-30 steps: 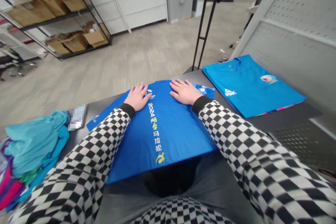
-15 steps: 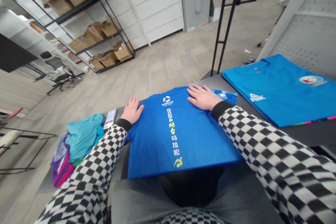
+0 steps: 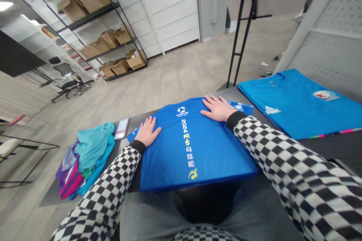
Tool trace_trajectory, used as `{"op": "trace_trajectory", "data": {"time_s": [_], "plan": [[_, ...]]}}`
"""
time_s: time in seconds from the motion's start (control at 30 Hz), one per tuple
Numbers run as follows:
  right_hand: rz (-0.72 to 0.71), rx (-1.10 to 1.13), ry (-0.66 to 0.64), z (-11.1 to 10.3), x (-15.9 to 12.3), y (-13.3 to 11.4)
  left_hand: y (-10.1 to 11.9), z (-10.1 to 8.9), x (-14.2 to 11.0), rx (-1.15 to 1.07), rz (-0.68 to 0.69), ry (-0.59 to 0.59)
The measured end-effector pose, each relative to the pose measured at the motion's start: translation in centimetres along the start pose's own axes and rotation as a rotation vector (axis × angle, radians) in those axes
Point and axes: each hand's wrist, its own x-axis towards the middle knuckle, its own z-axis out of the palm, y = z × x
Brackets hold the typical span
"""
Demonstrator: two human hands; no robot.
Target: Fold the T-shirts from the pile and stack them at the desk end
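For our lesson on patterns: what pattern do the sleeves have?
Black-and-white checks on both sleeves, clearest in the head view.

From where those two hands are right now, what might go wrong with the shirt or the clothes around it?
The left hand and right hand lie flat on the blue shirt; dragging them could crease it. Its hem reaches the lap side of the table, so it might slip down. The loose clothes pile sits beside the checkered left sleeve, which might nudge it.
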Motion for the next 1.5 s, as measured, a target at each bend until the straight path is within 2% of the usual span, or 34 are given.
{"op": "trace_trajectory", "data": {"time_s": [0.2,0.27,0.4,0.47,0.53,0.6,0.7,0.83,0.97,1.1,1.17,1.27,1.37,1.5], "plan": [[-0.009,-0.059,-0.070,-1.0,-0.2,0.0,-0.6,1.6,0.6,-0.029,-0.012,0.031],[0.004,-0.087,-0.097,-1.4,-0.2,-0.1,-0.6,1.6,0.7,-0.053,-0.019,0.031],[0.039,-0.121,-0.126,-2.5,-0.5,-0.7,-0.2,-0.3,0.5,-0.117,-0.030,-0.035],[0.031,-0.134,-0.071,-3.1,-1.3,-1.4,0.2,-1.4,0.1,-0.121,-0.044,-0.003],[-0.008,-0.141,0.006,-3.5,-2.8,-2.4,1.1,-1.9,-0.7,-0.110,-0.015,0.082],[-0.054,-0.139,0.035,-3.4,-4.9,-3.7,2.6,-1.7,-1.7,-0.122,0.074,0.136],[-0.084,-0.131,-0.037,-2.3,-8.0,-5.4,5.1,-0.5,-3.5,-0.168,0.187,0.104],[-0.076,-0.135,-0.139,-1.0,-10.2,-6.1,6.9,1.1,-4.7,-0.157,0.214,0.070],[-0.084,-0.142,-0.182,-1.7,-9.6,-6.5,7.2,0.6,-4.2,-0.159,0.207,0.024],[-0.143,-0.122,-0.083,-2.4,-8.0,-9.2,9.5,-0.4,-3.0,-0.185,0.217,0.093],[-0.158,-0.108,-0.079,-2.0,-7.4,-10.6,11.1,-0.2,-2.7,-0.202,0.239,0.136],[-0.147,-0.103,-0.144,-0.7,-6.9,-11.7,12.7,0.7,-2.6,-0.211,0.278,0.129],[-0.139,-0.106,-0.168,0.0,-6.8,-11.5,12.9,1.2,-2.7,-0.209,0.298,0.111],[-0.135,-0.106,-0.184,-0.2,-6.7,-11.1,12.5,0.9,-2.5,-0.222,0.294,0.086]]}}
